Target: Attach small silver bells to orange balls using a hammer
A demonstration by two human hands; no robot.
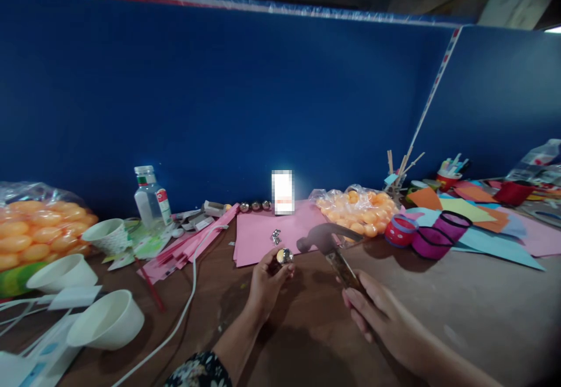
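Note:
Between the fingers of my left hand [268, 282] is a small ball [284, 256], shiny silver on one side with a pale orange patch on the other. My right hand [372, 308] is wrapped round the handle of a claw hammer [326, 239]. The hammer's head is raised, to the right of the ball and apart from it. Just beyond my left hand, small shiny silver pieces [276, 236] lie on pink paper [254, 229]. Several silver balls [256, 206] are lined up at the paper's far edge.
Bags of orange balls stand at the far left [41, 229] and right of centre [368, 211]. White paper cups [109, 322], a clear bottle [151, 200] and a white cable [193, 287] occupy the left. Purple rings [433, 244] and coloured sheets [495, 249] lie right. A blue partition [219, 94] rises behind.

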